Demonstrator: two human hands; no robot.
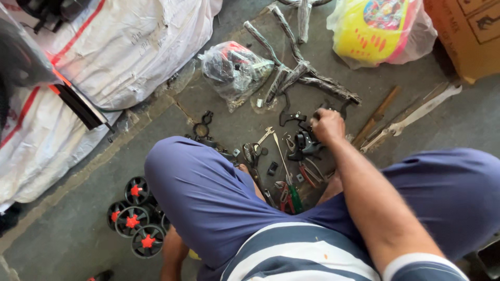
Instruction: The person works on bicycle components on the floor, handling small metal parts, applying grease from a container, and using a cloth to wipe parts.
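Pliers with red and green handles (289, 196) lie nearest, well short of the right hand (328, 126), beside a steel spanner (264, 136). That hand is closed over a small black plastic-and-metal brake lever (304, 144) on the concrete floor (208, 101), apparently gripping its top. It looks light, stiff, angular; best held by the body. Beyond lies a wrapped grey bicycle frame (307, 78). The left hand is hidden.
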